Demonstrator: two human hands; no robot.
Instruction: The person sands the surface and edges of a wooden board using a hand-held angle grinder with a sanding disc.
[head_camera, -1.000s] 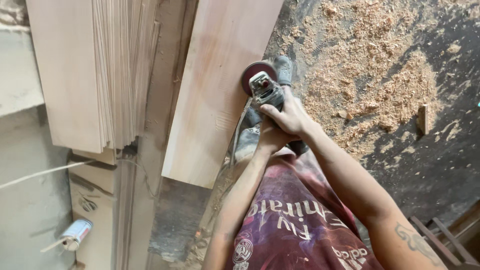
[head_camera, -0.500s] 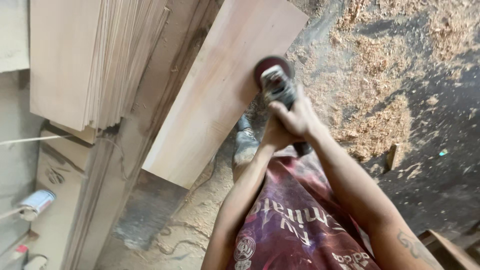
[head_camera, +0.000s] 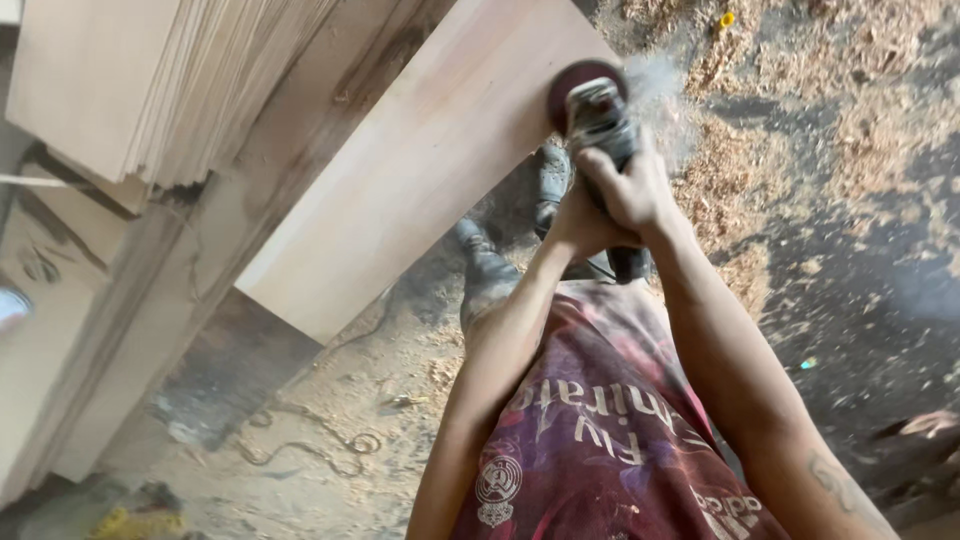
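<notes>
Both hands clamped on the angle grinder (head_camera: 600, 115): right hand (head_camera: 635, 190) on top, left hand (head_camera: 580, 228) under. Disc on the board (head_camera: 420, 160) edge; I'd keep it flat, with light pressure.

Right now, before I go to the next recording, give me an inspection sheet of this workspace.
Surface: dark floor, strewn with wood shavings.
Job's things: pale board, tilted; angle grinder with its red disc at the board's edge, dust puffing off.
Clutter: stack of thin sheets upper left; a small yellow bit on the floor.
Grips: right hand and left hand, both closed on the grinder body.
Cables: a cord lies curled on the floor.
Surroundings: wooden beam under the board.
</notes>
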